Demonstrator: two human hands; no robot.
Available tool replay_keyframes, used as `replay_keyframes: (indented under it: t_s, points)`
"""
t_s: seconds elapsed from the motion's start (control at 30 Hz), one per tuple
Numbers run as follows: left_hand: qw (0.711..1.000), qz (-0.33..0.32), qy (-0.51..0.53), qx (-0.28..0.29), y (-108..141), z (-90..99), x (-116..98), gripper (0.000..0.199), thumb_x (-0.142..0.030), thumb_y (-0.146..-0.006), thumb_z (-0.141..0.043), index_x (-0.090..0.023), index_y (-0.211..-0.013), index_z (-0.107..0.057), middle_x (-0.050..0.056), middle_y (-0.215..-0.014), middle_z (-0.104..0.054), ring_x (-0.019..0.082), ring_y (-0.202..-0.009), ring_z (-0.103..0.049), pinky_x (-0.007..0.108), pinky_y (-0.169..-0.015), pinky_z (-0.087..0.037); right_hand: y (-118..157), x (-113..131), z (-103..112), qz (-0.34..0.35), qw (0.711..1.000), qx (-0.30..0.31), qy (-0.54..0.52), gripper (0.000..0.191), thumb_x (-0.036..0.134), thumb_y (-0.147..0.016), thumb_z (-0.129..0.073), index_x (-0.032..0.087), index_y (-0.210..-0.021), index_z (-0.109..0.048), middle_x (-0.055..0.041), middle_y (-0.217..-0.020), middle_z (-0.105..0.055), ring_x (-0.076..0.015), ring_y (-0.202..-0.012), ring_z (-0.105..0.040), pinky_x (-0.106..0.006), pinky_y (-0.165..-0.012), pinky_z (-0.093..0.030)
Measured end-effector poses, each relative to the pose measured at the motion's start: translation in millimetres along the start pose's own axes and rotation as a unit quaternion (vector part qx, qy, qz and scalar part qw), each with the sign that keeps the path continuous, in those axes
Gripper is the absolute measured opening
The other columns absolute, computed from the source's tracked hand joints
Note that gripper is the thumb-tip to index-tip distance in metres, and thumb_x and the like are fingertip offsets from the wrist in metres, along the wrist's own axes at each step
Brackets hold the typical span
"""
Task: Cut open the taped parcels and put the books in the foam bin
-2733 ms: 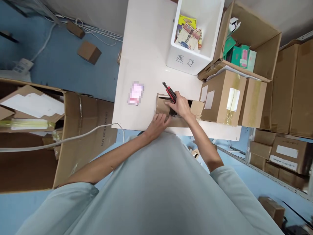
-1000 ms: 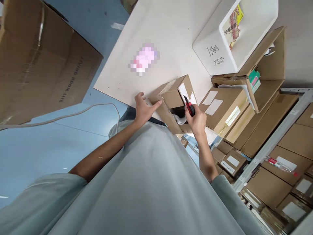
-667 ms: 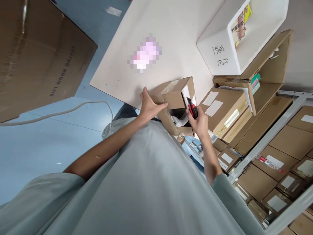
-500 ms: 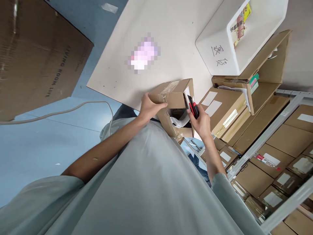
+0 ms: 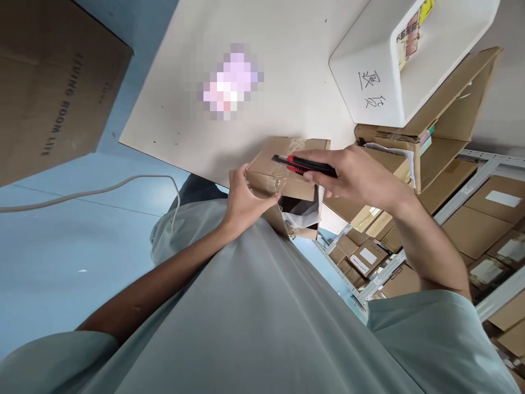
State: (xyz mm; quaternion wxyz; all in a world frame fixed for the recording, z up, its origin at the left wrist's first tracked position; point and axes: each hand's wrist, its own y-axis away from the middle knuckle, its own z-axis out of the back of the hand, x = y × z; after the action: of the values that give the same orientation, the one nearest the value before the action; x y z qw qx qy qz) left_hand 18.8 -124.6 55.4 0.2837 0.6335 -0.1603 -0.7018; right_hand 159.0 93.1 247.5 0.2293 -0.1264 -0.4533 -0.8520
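A small brown cardboard box (image 5: 268, 158) rests at the near edge of the white table, its near side torn open. Inside the opening show a white wrapping (image 5: 301, 220) and something dark. My left hand (image 5: 248, 200) grips the box's left side, thumb along the torn edge. My right hand (image 5: 348, 178) is closed around a red and black box cutter (image 5: 309, 165). The cutter's blade points left over the taped top of the box; whether it touches the cardboard I cannot tell.
A white bin (image 5: 369, 82) with handwriting stands on the table (image 5: 287, 65) at the back right, beside an open carton (image 5: 463, 117). A blurred pinkish patch (image 5: 232, 82) lies left of it. Shelves hold several boxes (image 5: 478, 224). A large carton (image 5: 53, 87) and a cable (image 5: 102, 189) are at left.
My right hand has swung from the box's right side to above its top, turning the box cutter so the blade points left. My left hand keeps its hold on the box.
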Motion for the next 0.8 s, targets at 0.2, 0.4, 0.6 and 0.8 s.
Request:
replay_keyframes:
  t_s: [0.2,0.4,0.6,0.8]
  points:
    - [0.998,-0.065,-0.014,0.002,-13,11.0,-36,0.109,-0.033,-0.075,-0.104,-0.032,-0.164,-0.041,0.012,-0.154,-0.052,0.037,-0.143,-0.064,0.054,-0.119,-0.061,16,-5,10,0.002,0.996,-0.094,0.008,0.060,0.068,-0.116,-0.053,0.030,-0.160,-0.067,-0.0041,-0.110,-0.084,-0.0264,-0.087,-0.087,-0.043,-0.083,-0.069]
    - [0.964,-0.254,-0.080,0.019,-41,-7.0,-113,0.106,-0.029,-0.083,-0.100,-0.025,-0.167,-0.036,0.016,-0.157,-0.050,0.044,-0.155,-0.054,0.059,-0.128,-0.052,57,-27,13,-0.002,0.966,-0.255,-0.028,0.074,0.079,-0.115,-0.046,0.027,-0.165,-0.062,-0.0052,-0.108,-0.087,-0.0267,-0.078,-0.086,-0.051,-0.086,-0.072]
    - [0.909,-0.384,-0.150,0.067,-31,-26.3,-127,0.107,-0.031,-0.082,-0.100,-0.026,-0.168,-0.036,0.018,-0.155,-0.054,0.043,-0.152,-0.055,0.058,-0.127,-0.054,106,-67,-16,-0.034,0.943,-0.317,-0.097,0.082,0.082,-0.111,-0.050,0.027,-0.172,-0.056,-0.0091,-0.115,-0.087,-0.0300,-0.084,-0.086,-0.049,-0.087,-0.071]
    - [0.891,-0.392,-0.215,0.084,-1,-11.0,-102,0.106,-0.038,-0.084,-0.097,-0.027,-0.170,-0.037,0.017,-0.156,-0.052,0.041,-0.150,-0.057,0.055,-0.123,-0.058,151,-65,-56,0.004,0.959,-0.260,-0.116,0.062,0.065,-0.116,-0.054,0.028,-0.164,-0.068,-0.0082,-0.122,-0.089,-0.0220,-0.078,-0.079,-0.032,-0.074,-0.060]
